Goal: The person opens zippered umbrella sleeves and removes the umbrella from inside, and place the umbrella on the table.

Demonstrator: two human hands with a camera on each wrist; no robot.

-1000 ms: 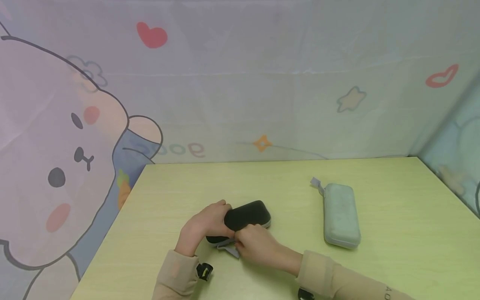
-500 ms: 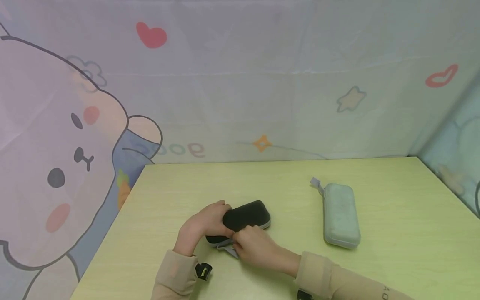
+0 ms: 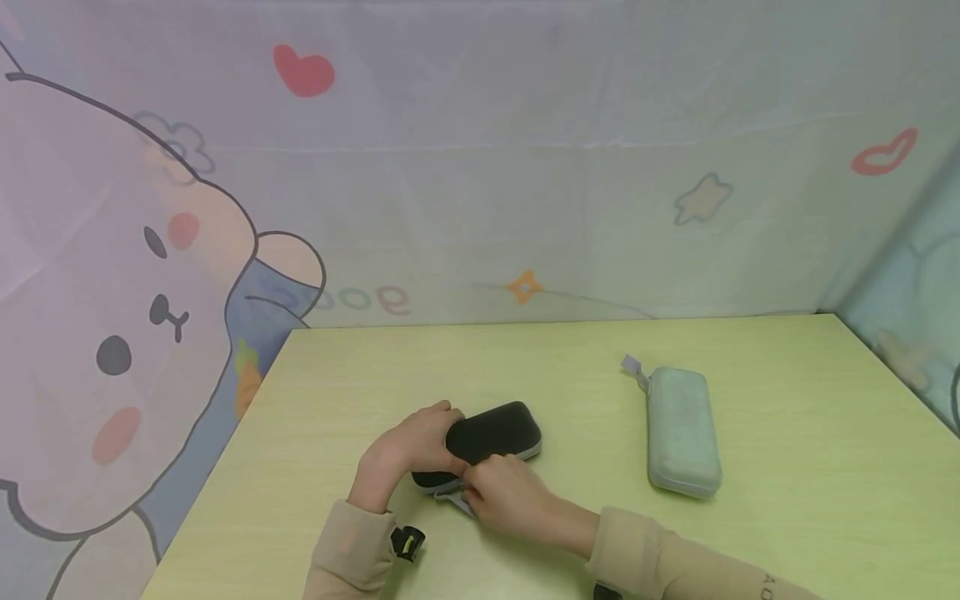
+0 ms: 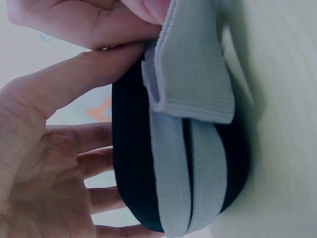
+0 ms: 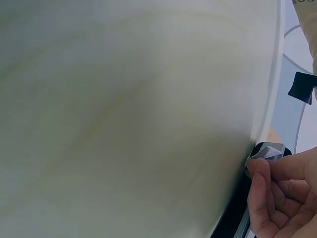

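Observation:
A black zip case with a grey zipper band lies slanted on the table. My left hand holds it from the left, fingers over the far side and thumb on the near side. My right hand pinches the grey fabric pull tab at the case's near edge. In the left wrist view, the folded pull tab hangs over the zipper, and below it a dark slit runs between the two grey zipper tapes. Curled right fingers grip the tab in the right wrist view. The case's inside is hidden.
A pale green zip case with a grey pull tab lies to the right on the light wooden table. A printed cloth with cartoon figures hangs behind the table.
My right hand has shifted slightly left along the near edge of the black case, with the pull tab in its fingers. The left hand stays nearly still. The green case has not moved.

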